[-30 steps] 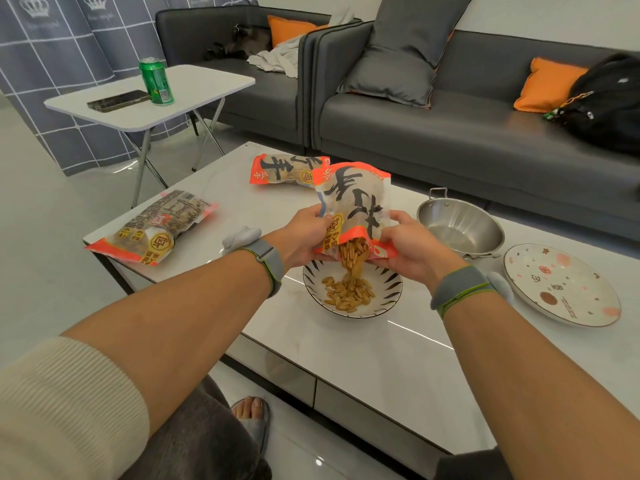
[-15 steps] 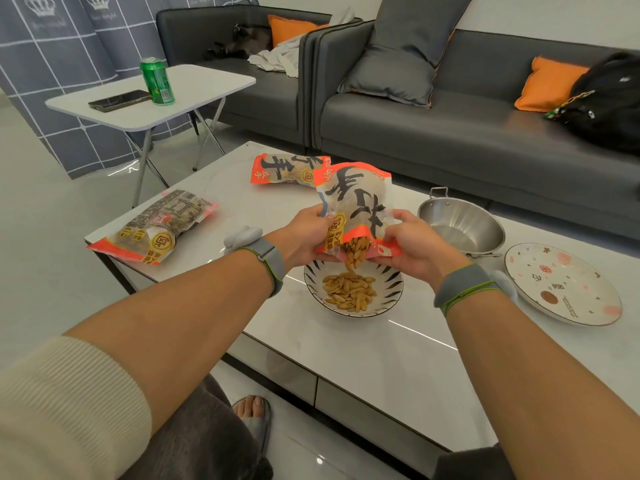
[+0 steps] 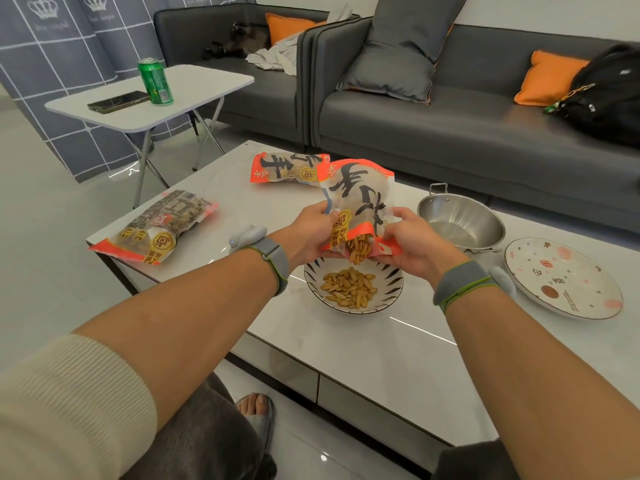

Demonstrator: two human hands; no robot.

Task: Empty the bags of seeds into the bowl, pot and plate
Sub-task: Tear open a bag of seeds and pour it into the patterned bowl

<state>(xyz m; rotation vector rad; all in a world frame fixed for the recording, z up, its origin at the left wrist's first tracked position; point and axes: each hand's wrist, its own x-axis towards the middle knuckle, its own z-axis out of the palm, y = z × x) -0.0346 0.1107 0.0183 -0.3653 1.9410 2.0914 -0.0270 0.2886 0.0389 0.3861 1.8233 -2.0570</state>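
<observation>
An orange-and-clear seed bag [image 3: 358, 199] hangs upside down over a black-striped white bowl [image 3: 389, 292]. My left hand [image 3: 310, 233] grips the bag's left side and my right hand [image 3: 410, 244] grips its right side near the open mouth. Yellow seeds crowd the bag's opening and a heap of seeds [image 3: 348, 287] lies in the bowl. A steel pot [image 3: 462, 221] stands to the right with nothing visible inside. A patterned plate [image 3: 561, 277] lies further right. Two more seed bags lie on the table: one at the back [image 3: 284, 168], one at the left corner [image 3: 156, 226].
The white coffee table [image 3: 381, 344] has drawers along its front edge. A grey sofa [image 3: 467, 126] runs behind it, with orange cushions and a black bag. A folding side table [image 3: 152, 95] at the left holds a green can and a phone. My foot is under the table edge.
The stream of seeds has thinned and the heap in the bowl has grown. The bag and both hands have stayed over the bowl.
</observation>
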